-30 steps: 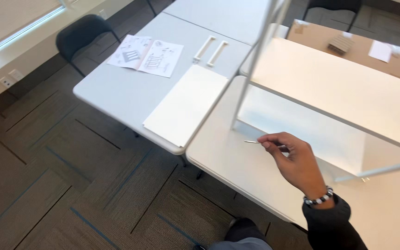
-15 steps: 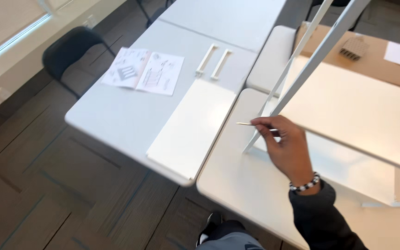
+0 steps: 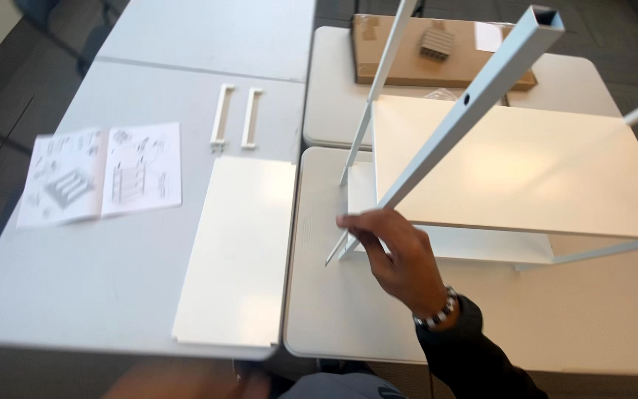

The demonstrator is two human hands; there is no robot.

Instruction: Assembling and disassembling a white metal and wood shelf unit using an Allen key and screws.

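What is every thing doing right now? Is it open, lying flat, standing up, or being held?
right hand: pinching a thin metal rod.
thin metal rod: held slanted, tip down on the table.
shelf frame: partly built, tipped on its side.
instruction booklet: open, lying flat.
loose white panel: lying flat, untouched.
two short white bars: lying side by side.
cardboard box: lying flat, small part on top.

Thin metal pin (image 3: pixel 336 250), tilted, fingertip-held
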